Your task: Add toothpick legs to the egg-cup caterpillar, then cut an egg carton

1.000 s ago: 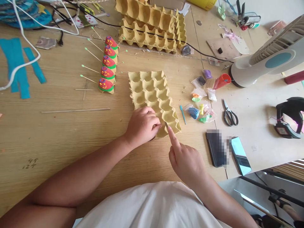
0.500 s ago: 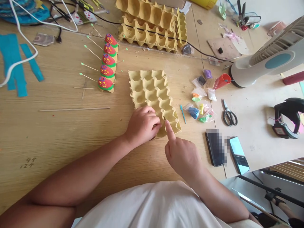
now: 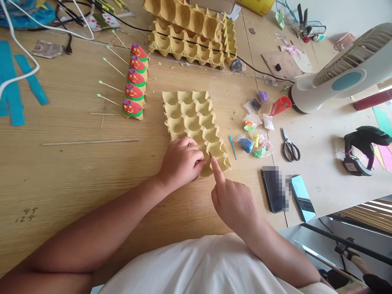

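A yellow cardboard egg tray (image 3: 190, 116) lies flat on the wooden table. My left hand (image 3: 180, 161) is closed on its near edge, fingers curled over a cup. My right hand (image 3: 234, 202) sits just right of it. Its index finger is stretched out with the tip on the tray's near corner and the other fingers are curled. What they hold is hidden. Left of the tray stands a row of several red, smiley-faced clay figures (image 3: 133, 87) with green-tipped sticks.
More egg trays (image 3: 190, 34) are stacked at the back. Right of the tray lie a blue pick (image 3: 232, 147), clay bags (image 3: 254, 139), a red cup (image 3: 280, 105), scissors (image 3: 290, 147), two phones (image 3: 273, 190) and a fan (image 3: 339, 73). A long stick (image 3: 88, 142) lies at the left.
My right index fingertip has slid a little left, closer to my left hand. My left hand keeps its grip. The view has shifted slightly.
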`<action>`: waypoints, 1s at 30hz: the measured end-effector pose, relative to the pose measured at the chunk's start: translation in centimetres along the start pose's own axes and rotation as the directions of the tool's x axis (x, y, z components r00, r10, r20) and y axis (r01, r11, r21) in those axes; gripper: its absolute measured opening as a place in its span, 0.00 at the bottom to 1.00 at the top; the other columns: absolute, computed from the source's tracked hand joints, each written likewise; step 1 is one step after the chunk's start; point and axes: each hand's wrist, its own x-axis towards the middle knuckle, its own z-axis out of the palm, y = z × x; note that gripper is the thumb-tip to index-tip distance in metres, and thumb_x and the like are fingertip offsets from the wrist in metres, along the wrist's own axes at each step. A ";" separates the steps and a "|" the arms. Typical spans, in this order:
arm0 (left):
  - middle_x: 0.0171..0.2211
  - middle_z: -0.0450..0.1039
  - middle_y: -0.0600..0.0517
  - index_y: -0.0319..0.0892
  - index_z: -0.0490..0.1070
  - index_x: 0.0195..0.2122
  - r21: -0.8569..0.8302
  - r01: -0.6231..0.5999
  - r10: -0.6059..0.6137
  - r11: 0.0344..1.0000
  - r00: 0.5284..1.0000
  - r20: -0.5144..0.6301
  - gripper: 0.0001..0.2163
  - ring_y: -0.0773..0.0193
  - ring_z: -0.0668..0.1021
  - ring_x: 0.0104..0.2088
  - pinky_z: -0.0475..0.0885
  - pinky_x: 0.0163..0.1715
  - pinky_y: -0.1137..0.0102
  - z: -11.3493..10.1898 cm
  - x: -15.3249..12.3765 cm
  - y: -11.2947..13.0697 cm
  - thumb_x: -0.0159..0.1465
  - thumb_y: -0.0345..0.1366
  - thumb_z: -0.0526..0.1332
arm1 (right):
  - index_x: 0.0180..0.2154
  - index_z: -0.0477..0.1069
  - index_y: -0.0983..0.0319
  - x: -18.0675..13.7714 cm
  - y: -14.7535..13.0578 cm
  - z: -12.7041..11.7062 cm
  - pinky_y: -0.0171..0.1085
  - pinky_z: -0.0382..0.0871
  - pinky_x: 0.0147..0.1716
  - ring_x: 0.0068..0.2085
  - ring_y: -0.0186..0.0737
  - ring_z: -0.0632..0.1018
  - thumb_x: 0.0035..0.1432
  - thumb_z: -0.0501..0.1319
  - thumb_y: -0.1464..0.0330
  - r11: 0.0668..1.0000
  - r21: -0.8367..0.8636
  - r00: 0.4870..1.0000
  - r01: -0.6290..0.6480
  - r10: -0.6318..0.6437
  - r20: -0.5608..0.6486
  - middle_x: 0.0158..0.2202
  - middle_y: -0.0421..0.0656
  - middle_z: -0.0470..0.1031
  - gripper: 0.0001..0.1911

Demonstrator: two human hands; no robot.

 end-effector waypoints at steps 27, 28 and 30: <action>0.25 0.76 0.53 0.44 0.74 0.24 -0.006 -0.023 0.023 1.000 1.000 0.000 0.10 0.54 0.75 0.44 0.66 0.42 0.57 0.1 -0.1 0.0 0.63 0.32 0.63 | 0.74 0.34 0.65 0.1 0.0 0.0 0.36 0.59 0.22 0.27 0.40 0.80 0.68 0.49 0.69 1.000 -0.003 0.999 -0.006 0.006 0.033 0.26 0.39 0.78 0.39; 0.25 0.76 0.52 0.44 0.74 0.24 -0.002 -0.025 0.025 1.000 1.000 0.001 0.10 0.54 0.75 0.44 0.66 0.42 0.57 0.1 -0.1 0.0 0.63 0.32 0.62 | 0.74 0.35 0.65 0.3 -0.1 -0.2 0.36 0.60 0.22 0.28 0.41 0.80 0.68 0.49 0.69 1.000 -0.001 1.000 -0.007 0.007 0.019 0.27 0.40 0.79 0.38; 0.26 0.77 0.52 0.44 0.74 0.24 0.003 -0.020 0.020 1.000 1.000 -0.001 0.10 0.54 0.75 0.45 0.66 0.42 0.57 0.1 -0.1 0.0 0.63 0.32 0.62 | 0.74 0.36 0.65 0.5 -0.1 -0.3 0.36 0.60 0.22 0.29 0.41 0.81 0.68 0.49 0.68 1.000 -0.002 1.000 -0.008 0.008 -0.001 0.28 0.41 0.79 0.38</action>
